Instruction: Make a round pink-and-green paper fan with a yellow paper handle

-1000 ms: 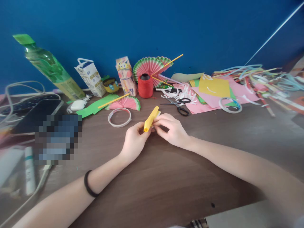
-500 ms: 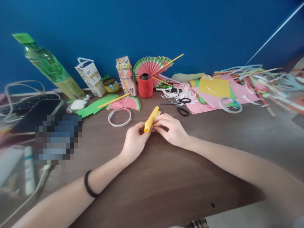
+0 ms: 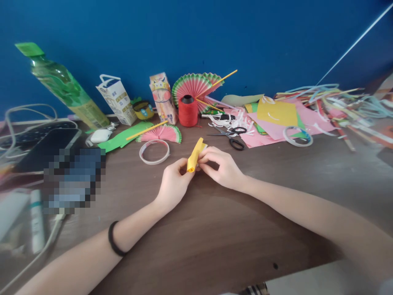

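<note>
Paper (image 3: 195, 155), yellow and rolled into a narrow tube, sits over the table (image 3: 190, 246) between the person's hands. The left hand (image 3: 174, 184) has thumb and fingers closed on its near end; the right hand (image 3: 222, 170) pinches its right-hand edge, thumb and fingertips nearly together. From the paper, a tape ring (image 3: 155, 162) lies near at nine o'clock, a red thread spool (image 3: 188, 114) stands at twelve, scissors (image 3: 229, 134) lie at two, and a green bottle (image 3: 63, 84) stands farther off at ten.

Deep blue wall (image 3: 123, 32) behind dark brown table (image 3: 215, 233).
</note>
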### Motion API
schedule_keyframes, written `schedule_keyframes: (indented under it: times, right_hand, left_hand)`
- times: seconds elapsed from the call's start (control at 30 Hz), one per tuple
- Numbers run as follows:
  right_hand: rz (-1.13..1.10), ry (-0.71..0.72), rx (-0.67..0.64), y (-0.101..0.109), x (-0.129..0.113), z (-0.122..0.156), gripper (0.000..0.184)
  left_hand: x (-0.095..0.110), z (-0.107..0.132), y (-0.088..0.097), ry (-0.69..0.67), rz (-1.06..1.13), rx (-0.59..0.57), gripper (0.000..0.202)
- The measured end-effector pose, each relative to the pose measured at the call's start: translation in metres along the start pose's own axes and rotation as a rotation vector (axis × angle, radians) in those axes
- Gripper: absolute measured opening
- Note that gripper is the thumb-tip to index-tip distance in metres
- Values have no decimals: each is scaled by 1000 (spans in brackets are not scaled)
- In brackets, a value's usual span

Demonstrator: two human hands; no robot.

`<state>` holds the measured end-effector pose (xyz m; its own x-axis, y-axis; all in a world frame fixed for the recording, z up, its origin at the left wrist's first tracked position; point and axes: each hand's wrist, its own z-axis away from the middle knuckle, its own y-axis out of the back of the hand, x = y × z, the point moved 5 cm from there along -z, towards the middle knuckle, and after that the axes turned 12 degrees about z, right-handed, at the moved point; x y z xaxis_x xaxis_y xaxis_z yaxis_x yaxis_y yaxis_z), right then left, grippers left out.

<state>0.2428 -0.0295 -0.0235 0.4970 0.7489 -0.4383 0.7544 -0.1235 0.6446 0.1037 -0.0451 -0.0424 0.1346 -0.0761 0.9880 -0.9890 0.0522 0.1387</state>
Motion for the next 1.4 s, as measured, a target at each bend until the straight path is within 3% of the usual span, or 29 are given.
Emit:
schedule_keyframes:
  times: [1.4]
  right_hand:
    - [137,-5,-34,-4,-4,1,10]
  left_hand:
    - [-3,0,0,-15,-44,-14,13]
